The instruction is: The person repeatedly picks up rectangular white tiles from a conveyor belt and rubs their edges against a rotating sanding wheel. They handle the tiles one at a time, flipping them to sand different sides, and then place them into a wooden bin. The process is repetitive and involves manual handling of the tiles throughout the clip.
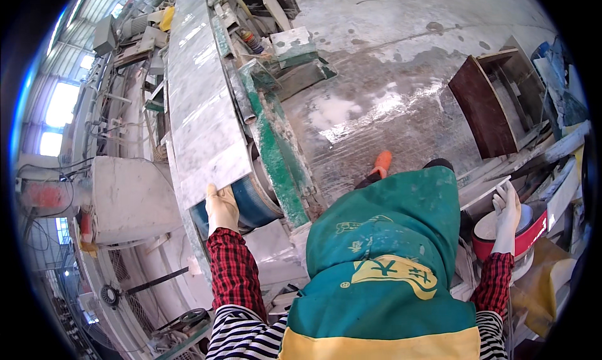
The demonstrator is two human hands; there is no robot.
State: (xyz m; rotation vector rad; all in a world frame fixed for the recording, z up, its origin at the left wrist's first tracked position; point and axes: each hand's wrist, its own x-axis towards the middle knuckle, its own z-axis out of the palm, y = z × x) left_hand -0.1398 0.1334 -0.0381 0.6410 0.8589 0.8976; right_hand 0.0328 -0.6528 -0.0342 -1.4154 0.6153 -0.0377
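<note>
My left hand (221, 208) grips the near edge of a white, grey-veined marble slab (218, 169), which lies at the near end of a long conveyor. Its fingers rest along the slab's edge. Beneath this slab the conveyor's blue belt (254, 201) curves round its roller. Out to the right, my right hand (506, 211) is closed at the end of a thin pale slab (486, 194), seen nearly edge-on. A round red tub (533, 233) stands beside and below that hand. My green apron (385, 225) fills the space between both arms.
A green, paint-worn machine rail (274, 150) runs along the conveyor's right side. More stone pieces (194, 65) lie farther up the conveyor. A dark red-brown box (481, 106) sits at the right among boards and scraps. The concrete floor (389, 59) has wet patches.
</note>
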